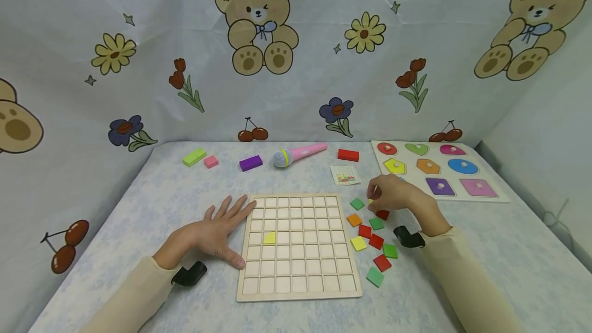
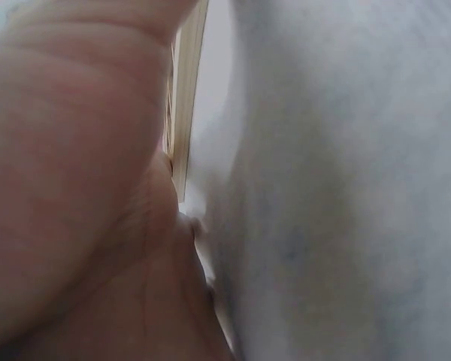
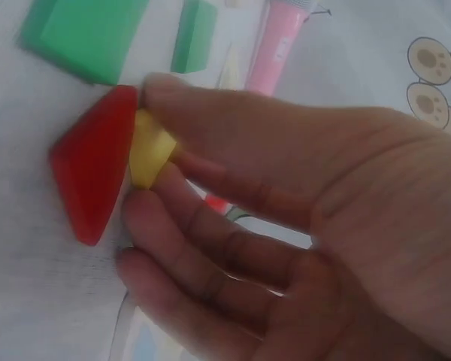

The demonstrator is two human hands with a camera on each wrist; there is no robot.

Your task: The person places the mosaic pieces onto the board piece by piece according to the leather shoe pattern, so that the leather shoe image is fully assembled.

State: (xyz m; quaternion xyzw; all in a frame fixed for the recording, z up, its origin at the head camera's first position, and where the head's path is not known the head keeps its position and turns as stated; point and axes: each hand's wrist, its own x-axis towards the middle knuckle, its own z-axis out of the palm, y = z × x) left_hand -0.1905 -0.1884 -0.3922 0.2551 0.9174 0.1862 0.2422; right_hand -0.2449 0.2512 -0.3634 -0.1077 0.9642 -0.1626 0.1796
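A wooden grid board (image 1: pixel 299 297) lies on the table, with one yellow tile (image 1: pixel 269 238) in a cell left of its middle. My left hand (image 1: pixel 214 233) rests with spread fingers at the board's left edge, thumb and fingertips touching the frame. In the left wrist view, the palm hides most of that edge (image 2: pixel 186 98). Right of the board, my right hand (image 1: pixel 394 192) pinches a yellow tile (image 3: pixel 150 150) between thumb and fingers, low over the loose tiles. A red tile (image 3: pixel 98 165) lies right beside the pinched one, and a green tile (image 3: pixel 83 37) is close by.
Several loose red, green, orange and yellow tiles (image 1: pixel 364 231) lie along the board's right side. Behind them are a small pattern card (image 1: pixel 345 175) and a shape puzzle (image 1: pixel 450 181). A pink toy microphone (image 1: pixel 307 151) and coloured blocks (image 1: pixel 251 163) line the back.
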